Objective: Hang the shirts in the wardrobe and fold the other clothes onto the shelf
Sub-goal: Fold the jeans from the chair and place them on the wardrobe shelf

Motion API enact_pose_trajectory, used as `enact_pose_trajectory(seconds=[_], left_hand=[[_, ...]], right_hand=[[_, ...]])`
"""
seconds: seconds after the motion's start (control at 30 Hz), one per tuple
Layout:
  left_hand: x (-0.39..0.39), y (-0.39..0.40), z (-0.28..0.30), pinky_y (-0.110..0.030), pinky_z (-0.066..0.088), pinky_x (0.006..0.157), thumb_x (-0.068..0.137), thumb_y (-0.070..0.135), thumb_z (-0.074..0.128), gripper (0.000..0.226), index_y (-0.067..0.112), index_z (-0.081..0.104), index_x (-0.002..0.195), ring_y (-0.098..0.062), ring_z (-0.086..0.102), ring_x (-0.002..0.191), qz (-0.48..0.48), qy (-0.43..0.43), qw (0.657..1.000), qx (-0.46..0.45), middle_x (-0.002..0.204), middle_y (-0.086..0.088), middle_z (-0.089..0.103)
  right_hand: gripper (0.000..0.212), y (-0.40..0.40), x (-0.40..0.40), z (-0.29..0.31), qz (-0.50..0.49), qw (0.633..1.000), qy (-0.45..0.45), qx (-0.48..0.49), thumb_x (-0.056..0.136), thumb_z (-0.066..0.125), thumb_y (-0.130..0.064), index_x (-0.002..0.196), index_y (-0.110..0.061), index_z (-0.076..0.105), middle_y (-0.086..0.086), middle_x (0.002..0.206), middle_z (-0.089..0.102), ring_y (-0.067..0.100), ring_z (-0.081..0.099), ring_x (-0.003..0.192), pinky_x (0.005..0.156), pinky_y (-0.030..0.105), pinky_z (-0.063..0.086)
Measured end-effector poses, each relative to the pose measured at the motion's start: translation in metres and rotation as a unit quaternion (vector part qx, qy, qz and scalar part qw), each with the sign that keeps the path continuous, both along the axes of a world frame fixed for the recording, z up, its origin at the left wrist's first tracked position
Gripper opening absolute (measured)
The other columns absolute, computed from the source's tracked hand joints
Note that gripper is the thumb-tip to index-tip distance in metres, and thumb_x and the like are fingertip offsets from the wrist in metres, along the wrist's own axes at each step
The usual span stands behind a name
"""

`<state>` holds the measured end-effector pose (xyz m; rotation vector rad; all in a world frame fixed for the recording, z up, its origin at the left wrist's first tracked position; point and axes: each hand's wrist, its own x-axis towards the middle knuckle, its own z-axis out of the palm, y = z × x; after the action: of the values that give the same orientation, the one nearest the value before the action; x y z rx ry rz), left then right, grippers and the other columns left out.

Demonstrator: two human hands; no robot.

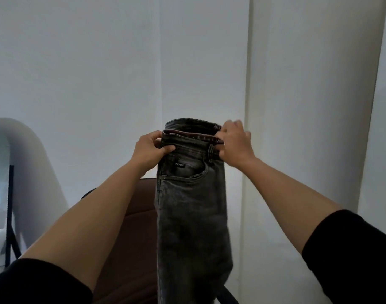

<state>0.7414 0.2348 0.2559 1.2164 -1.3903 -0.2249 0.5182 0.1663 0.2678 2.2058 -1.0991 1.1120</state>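
A pair of dark grey jeans [191, 216] hangs straight down in front of me, folded lengthwise with the waistband on top. My left hand [149, 150] pinches the left end of the waistband, thumb on the front. My right hand [236, 145] grips the right end of the waistband near a belt loop. Both arms are stretched out at about chest height. The legs of the jeans run out of the bottom of the view. No wardrobe, shelf or shirts show.
A brown padded chair [133, 238] stands right behind the jeans, low in the view. A mirror on a black stand [3, 194] leans at the left edge. White walls fill the background, with a white column [308, 106] on the right.
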Motion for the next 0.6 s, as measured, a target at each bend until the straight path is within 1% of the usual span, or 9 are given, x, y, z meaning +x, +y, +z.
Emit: enact_pose_trajectory(seconds=[0.1, 0.2, 0.23, 0.33, 0.4, 0.47, 0.5, 0.53, 0.6], left_hand=[[-0.004, 0.000, 0.005, -0.041, 0.053, 0.090, 0.082, 0.018, 0.072, 0.038, 0.022, 0.052, 0.115, -0.020, 0.067, 0.091, 0.001, 0.004, 1.000, -0.003, 0.095, -0.007, 0.069], [-0.010, -0.002, 0.010, -0.039, 0.047, 0.094, 0.082, 0.031, 0.071, 0.075, 0.020, 0.025, 0.141, -0.021, 0.061, 0.102, -0.032, 0.094, 0.994, 0.040, 0.107, -0.007, 0.062], [-0.011, -0.004, 0.012, -0.041, 0.046, 0.096, 0.082, 0.033, 0.070, 0.075, 0.014, 0.029, 0.141, -0.022, 0.060, 0.108, -0.066, 0.121, 0.988, 0.062, 0.112, -0.005, 0.062], [-0.019, -0.004, 0.018, -0.038, 0.049, 0.096, 0.086, 0.028, 0.065, 0.038, 0.006, 0.059, 0.116, -0.022, 0.062, 0.108, -0.139, 0.112, 0.977, 0.115, 0.110, -0.006, 0.067], [-0.028, -0.007, 0.021, -0.034, 0.051, 0.090, 0.087, 0.020, 0.065, 0.025, 0.007, 0.063, 0.109, -0.022, 0.064, 0.101, -0.129, 0.110, 0.981, 0.098, 0.106, -0.007, 0.068], [-0.039, -0.011, 0.021, -0.036, 0.053, 0.087, 0.087, 0.016, 0.065, 0.016, 0.012, 0.063, 0.103, -0.023, 0.066, 0.094, -0.106, 0.141, 0.983, 0.056, 0.100, -0.006, 0.068], [-0.043, -0.013, 0.021, -0.037, 0.053, 0.086, 0.087, 0.015, 0.065, 0.013, 0.014, 0.063, 0.100, -0.023, 0.066, 0.092, -0.098, 0.164, 0.981, 0.040, 0.098, -0.005, 0.069], [-0.047, -0.015, 0.021, -0.038, 0.054, 0.085, 0.088, 0.014, 0.065, 0.011, 0.015, 0.063, 0.099, -0.023, 0.066, 0.092, -0.093, 0.186, 0.978, 0.028, 0.098, -0.005, 0.069], [-0.050, -0.020, 0.020, -0.038, 0.054, 0.084, 0.088, 0.012, 0.064, 0.014, 0.013, 0.063, 0.102, -0.024, 0.067, 0.094, -0.097, 0.218, 0.971, 0.010, 0.099, -0.007, 0.069]], right_hand=[[0.025, 0.000, -0.001, 0.023, 0.058, 0.995, -0.074, -0.010, 0.077, 0.059, 0.000, 0.099, -0.011, 0.063, 0.008, 0.126, 0.041, 0.025, 0.039, 0.116, 0.087, 0.037, 0.035], [0.036, 0.005, -0.004, 0.040, 0.165, 0.964, -0.191, 0.087, 0.080, 0.051, 0.007, 0.111, -0.011, 0.055, -0.002, 0.118, 0.040, 0.014, 0.056, 0.085, 0.073, 0.028, 0.051], [0.037, 0.009, -0.005, 0.044, 0.152, 0.968, -0.183, 0.078, 0.080, 0.049, 0.010, 0.111, -0.010, 0.054, -0.003, 0.112, 0.040, 0.014, 0.055, 0.081, 0.070, 0.026, 0.049], [0.033, 0.012, -0.010, 0.048, 0.109, 0.977, -0.176, 0.058, 0.083, 0.046, 0.012, 0.107, -0.008, 0.055, 0.002, 0.101, 0.042, 0.013, 0.047, 0.082, 0.070, 0.018, 0.039], [0.029, 0.010, -0.013, 0.042, 0.137, 0.961, -0.231, 0.070, 0.085, 0.046, 0.009, 0.103, -0.013, 0.052, 0.003, 0.100, 0.047, 0.017, 0.049, 0.085, 0.071, 0.015, 0.042], [0.032, 0.003, -0.021, 0.031, 0.196, 0.926, -0.295, 0.126, 0.091, 0.053, -0.008, 0.118, -0.023, 0.044, 0.005, 0.116, 0.052, 0.022, 0.055, 0.100, 0.078, 0.017, 0.042], [0.050, 0.002, -0.027, 0.022, 0.230, 0.906, -0.308, 0.175, 0.092, 0.058, -0.023, 0.134, -0.032, 0.033, 0.004, 0.134, 0.046, 0.021, 0.051, 0.115, 0.088, 0.023, 0.041], [0.074, 0.001, -0.033, 0.012, 0.263, 0.888, -0.305, 0.223, 0.089, 0.063, -0.036, 0.144, -0.041, 0.015, -0.001, 0.151, 0.029, 0.019, 0.040, 0.130, 0.098, 0.030, 0.038], [0.102, 0.002, -0.040, -0.013, 0.311, 0.870, -0.266, 0.276, 0.078, 0.067, -0.050, 0.144, -0.051, -0.011, -0.013, 0.159, 0.001, 0.016, 0.018, 0.143, 0.113, 0.042, 0.028]])
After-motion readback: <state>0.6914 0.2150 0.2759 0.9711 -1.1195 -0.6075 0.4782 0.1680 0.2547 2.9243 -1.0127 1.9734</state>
